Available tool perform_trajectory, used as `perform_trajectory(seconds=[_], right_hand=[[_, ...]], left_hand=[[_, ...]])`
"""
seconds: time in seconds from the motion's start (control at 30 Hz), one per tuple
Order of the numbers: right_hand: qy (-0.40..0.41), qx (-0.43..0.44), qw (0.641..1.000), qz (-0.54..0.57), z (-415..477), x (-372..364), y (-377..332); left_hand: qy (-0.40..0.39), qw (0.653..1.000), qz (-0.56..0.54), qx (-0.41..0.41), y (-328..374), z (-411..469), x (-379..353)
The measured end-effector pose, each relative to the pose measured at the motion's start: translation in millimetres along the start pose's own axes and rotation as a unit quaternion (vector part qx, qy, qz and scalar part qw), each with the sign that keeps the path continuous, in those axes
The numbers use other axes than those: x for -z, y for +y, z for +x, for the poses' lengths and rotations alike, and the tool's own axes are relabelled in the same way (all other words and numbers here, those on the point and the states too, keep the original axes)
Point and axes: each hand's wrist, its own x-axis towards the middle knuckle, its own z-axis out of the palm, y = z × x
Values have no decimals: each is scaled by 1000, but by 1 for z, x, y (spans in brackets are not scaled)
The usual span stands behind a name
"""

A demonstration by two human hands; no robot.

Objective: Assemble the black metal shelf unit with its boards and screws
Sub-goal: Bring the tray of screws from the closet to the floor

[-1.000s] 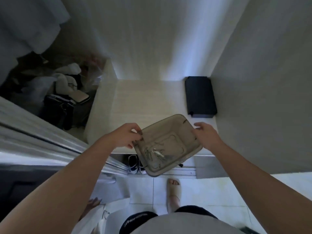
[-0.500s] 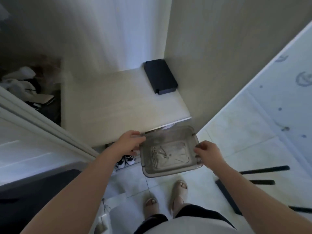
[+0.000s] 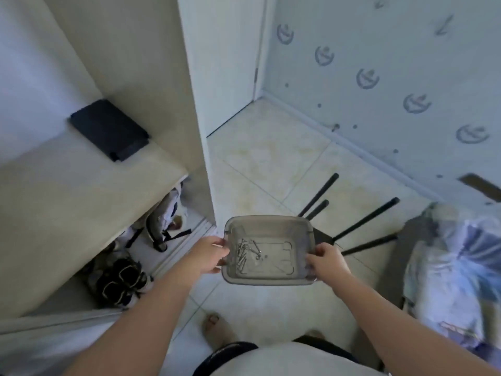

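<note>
So, your left hand [image 3: 210, 255] holds the left rim of the clear grey tray [image 3: 267, 219] with its fingers curled round the edge. Your right hand [image 3: 324, 260] grips the tray's right rim the same way, and the tray rides roughly level in front of your waist. Toward the tray's left half lies a small loose heap of screws [image 3: 244, 253]; the count is too fine to tell.

Judging by this, you are early in the job: the hardware is gathered and in hand, but nothing looks joined. Just beyond the tray's far right corner, the black metal frame [image 3: 364, 220] lies on the tiled floor [image 3: 271, 164], its four thin rods pointing away from the tray and bare of any boards. Further right of the tray, a dark board [image 3: 393, 261] sits partly under crumpled plastic wrapping [image 3: 455, 267], so unpacking seems unfinished too.

For room, the open tile beyond the tray looks like your best ground for setting down and building. Left of the tray, the cabinet panel [image 3: 189, 147] ends in a hard vertical edge near your left hand, and shoes [image 3: 119, 280] crowd the floor under the cabinet. The rod tips stick out to the right of the tray, so mind them as you step; your foot [image 3: 217, 325] stands on the tile just nearer you than the tray
</note>
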Motion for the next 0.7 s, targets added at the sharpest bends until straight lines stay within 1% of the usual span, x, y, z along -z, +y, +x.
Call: perform_trajectory(seconds=[0.23,0.3,0.43,0.57,0.7], right_hand=[[-45,-116,988,91,27,87,135],[-45,-148,983,103,35,110,176],[-28,-190,974,124,58,148,246],[-26,-226,961,154,79,166,303],[-10,-256,949,183,111,161,354]], left_hand=[[-24,992,124,-5,31,18,-156],[-27,987,161,-3,32,22,-205],[-42,980,194,21,33,40,-292],[-61,970,229,55,26,61,-360],[-77,954,281,74,14,105,-415]])
